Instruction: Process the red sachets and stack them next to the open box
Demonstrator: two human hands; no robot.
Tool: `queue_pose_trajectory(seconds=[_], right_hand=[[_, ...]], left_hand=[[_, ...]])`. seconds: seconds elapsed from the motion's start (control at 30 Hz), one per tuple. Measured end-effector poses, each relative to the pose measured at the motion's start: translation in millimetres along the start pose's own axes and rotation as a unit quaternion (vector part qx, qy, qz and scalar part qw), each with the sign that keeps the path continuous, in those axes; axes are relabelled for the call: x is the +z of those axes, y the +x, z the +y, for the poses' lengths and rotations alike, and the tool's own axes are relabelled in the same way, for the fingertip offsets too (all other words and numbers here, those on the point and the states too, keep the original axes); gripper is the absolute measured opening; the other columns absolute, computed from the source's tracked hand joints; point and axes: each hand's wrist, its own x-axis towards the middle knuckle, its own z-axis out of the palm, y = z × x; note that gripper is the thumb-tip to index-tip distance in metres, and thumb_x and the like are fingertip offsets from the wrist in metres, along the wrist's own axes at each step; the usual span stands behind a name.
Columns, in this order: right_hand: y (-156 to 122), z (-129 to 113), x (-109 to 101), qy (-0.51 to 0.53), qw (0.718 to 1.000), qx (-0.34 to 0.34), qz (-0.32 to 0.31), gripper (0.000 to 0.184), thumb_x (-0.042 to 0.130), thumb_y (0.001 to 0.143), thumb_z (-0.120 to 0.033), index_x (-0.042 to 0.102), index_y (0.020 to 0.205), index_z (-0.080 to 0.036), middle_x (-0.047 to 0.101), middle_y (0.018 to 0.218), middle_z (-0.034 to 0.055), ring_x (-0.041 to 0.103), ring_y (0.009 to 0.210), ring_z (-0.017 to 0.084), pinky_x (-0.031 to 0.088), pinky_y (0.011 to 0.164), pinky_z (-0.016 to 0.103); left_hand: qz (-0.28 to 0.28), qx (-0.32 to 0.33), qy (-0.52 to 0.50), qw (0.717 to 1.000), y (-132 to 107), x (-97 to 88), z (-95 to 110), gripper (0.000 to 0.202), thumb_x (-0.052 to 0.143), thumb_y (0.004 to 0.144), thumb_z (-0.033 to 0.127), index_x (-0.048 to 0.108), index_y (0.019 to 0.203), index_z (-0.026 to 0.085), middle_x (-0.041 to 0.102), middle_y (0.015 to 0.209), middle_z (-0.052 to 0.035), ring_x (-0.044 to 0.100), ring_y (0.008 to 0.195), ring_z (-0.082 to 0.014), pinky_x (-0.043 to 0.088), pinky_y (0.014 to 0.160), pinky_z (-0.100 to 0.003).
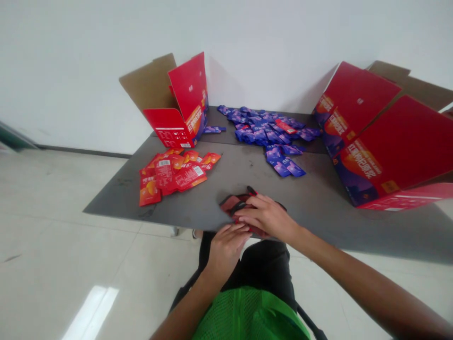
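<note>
Both my hands are at the near edge of the grey table (304, 189), holding a dark red pouch with black trim (238, 206). My right hand (268, 217) lies across its top, fingers spread over it. My left hand (226, 248) grips its lower edge from below, and much of the pouch is hidden by my fingers. Left of my hands lies a loose heap of red-and-orange sachets (173, 174). Farther off, a larger spread of blue-purple sachets (264, 132) covers the back of the table, and its closest sachets lie well beyond my right hand.
An open red carton with brown flaps (177, 104) stands at the table's back left. Large red printed cartons (392, 151) overhang the right side. A white wall rises behind the table. My black trousers and a green mesh item (249, 316) lie below the near edge, above a tiled floor.
</note>
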Motion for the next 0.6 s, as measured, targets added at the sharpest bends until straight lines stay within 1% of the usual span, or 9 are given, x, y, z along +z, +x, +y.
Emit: queue_pose_trajectory(seconds=[0.07,0.17,0.23,0.3,0.37,0.4,0.47,0.53,0.6], right_hand=[[12.9,26.0,2.6,-0.025,0.999,0.026,0.002,0.034,0.049,0.105,-0.047,0.073,0.125,-0.034,0.066,0.107,0.0052,0.058,0.099,0.019,0.041,0.088,0.033],[36.8,64.8,-8.8,-0.082,0.995,0.065,-0.004,0.031,0.054,0.104,-0.044,0.076,0.122,-0.032,0.066,0.104,0.0074,0.055,0.097,0.021,0.041,0.085,0.034],[44.7,72.8,-21.0,-0.102,0.992,0.08,0.008,0.03,0.054,0.104,-0.042,0.077,0.12,-0.031,0.065,0.103,0.0086,0.054,0.095,0.022,0.041,0.083,0.034],[41.5,61.1,-30.0,-0.092,0.992,0.077,0.037,0.032,0.051,0.105,-0.041,0.075,0.124,-0.031,0.065,0.106,0.0089,0.053,0.096,0.022,0.041,0.084,0.034],[29.3,35.4,-31.6,-0.065,0.995,0.056,0.056,0.033,0.049,0.106,-0.043,0.073,0.127,-0.033,0.065,0.109,0.0075,0.054,0.096,0.02,0.041,0.085,0.033],[21.6,21.1,-29.3,-0.049,0.997,0.036,0.049,0.033,0.049,0.106,-0.044,0.072,0.127,-0.034,0.065,0.109,0.0066,0.054,0.097,0.02,0.042,0.085,0.033],[8.3,-1.7,-20.4,-0.022,1.0,-0.011,0.013,0.031,0.049,0.106,-0.044,0.073,0.125,-0.035,0.066,0.106,0.0047,0.054,0.097,0.019,0.042,0.085,0.032],[2.7,-8.5,-8.8,0.001,1.0,-0.023,-0.01,0.031,0.049,0.107,-0.043,0.073,0.123,-0.035,0.066,0.103,0.0035,0.055,0.097,0.018,0.042,0.087,0.032],[7.1,3.4,0.9,0.008,1.0,0.006,-0.004,0.032,0.048,0.106,-0.045,0.073,0.123,-0.035,0.066,0.104,0.0036,0.056,0.097,0.017,0.042,0.089,0.031]], left_hand=[[0.003,0.01,-0.004,1.0,-0.2,-0.2,-1.6,0.019,0.06,0.1,0.012,0.075,0.107,0.022,0.079,0.115,-0.0031,0.075,0.109,-0.0211,0.057,0.097,-0.04],[-0.004,0.014,-0.003,1.0,-1.1,0.2,-4.2,0.017,0.062,0.1,0.012,0.074,0.106,0.021,0.079,0.118,-0.0027,0.075,0.111,-0.0212,0.057,0.098,-0.04],[-0.009,0.012,-0.001,1.0,-1.6,0.6,-4.8,0.017,0.062,0.1,0.012,0.074,0.107,0.021,0.078,0.118,-0.0027,0.074,0.112,-0.0211,0.057,0.098,-0.041],[-0.01,0.01,0.0,1.0,-1.6,0.7,-4.1,0.018,0.061,0.1,0.011,0.074,0.107,0.021,0.078,0.118,-0.0025,0.074,0.111,-0.0208,0.057,0.098,-0.04],[-0.006,0.01,0.001,1.0,-0.4,-0.2,-2.2,0.018,0.061,0.1,0.011,0.074,0.107,0.021,0.079,0.117,-0.0025,0.075,0.111,-0.0208,0.057,0.098,-0.04],[-0.005,0.01,0.001,1.0,0.7,-1.0,-1.1,0.018,0.06,0.1,0.012,0.074,0.106,0.021,0.079,0.115,-0.0022,0.075,0.109,-0.0206,0.057,0.097,-0.039],[-0.01,0.005,-0.002,1.0,3.2,-3.0,1.0,0.017,0.06,0.101,0.014,0.074,0.104,0.022,0.08,0.109,-0.0015,0.076,0.102,-0.0198,0.057,0.095,-0.038],[-0.015,0.002,-0.005,1.0,4.9,-4.2,1.6,0.018,0.059,0.102,0.015,0.075,0.103,0.023,0.081,0.106,-0.0012,0.077,0.1,-0.0195,0.057,0.094,-0.038],[-0.015,0.009,-0.003,1.0,4.3,-3.9,0.5,0.018,0.058,0.102,0.014,0.074,0.106,0.022,0.08,0.111,-0.0018,0.076,0.105,-0.0201,0.057,0.096,-0.038]])
